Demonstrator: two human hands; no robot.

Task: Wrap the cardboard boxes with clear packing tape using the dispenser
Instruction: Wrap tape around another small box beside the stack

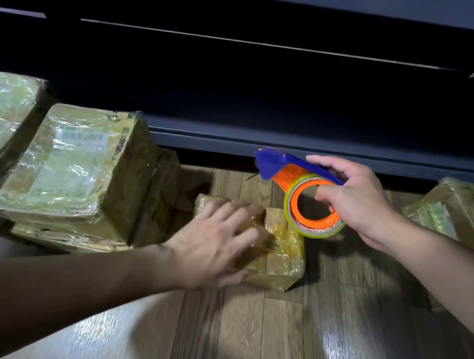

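Left hand [218, 239] lies flat, fingers spread, on the small box [277, 249], while the right hand [350, 196] grips the dispenser [297, 187] just above its far right corner.

Small box [277, 249] lies right of stacked boxes [72, 169].

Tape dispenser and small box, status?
Right hand grips tape dispenser, off the box. Left hand flat on small taped box. Wrapped boxes stacked close on its left.
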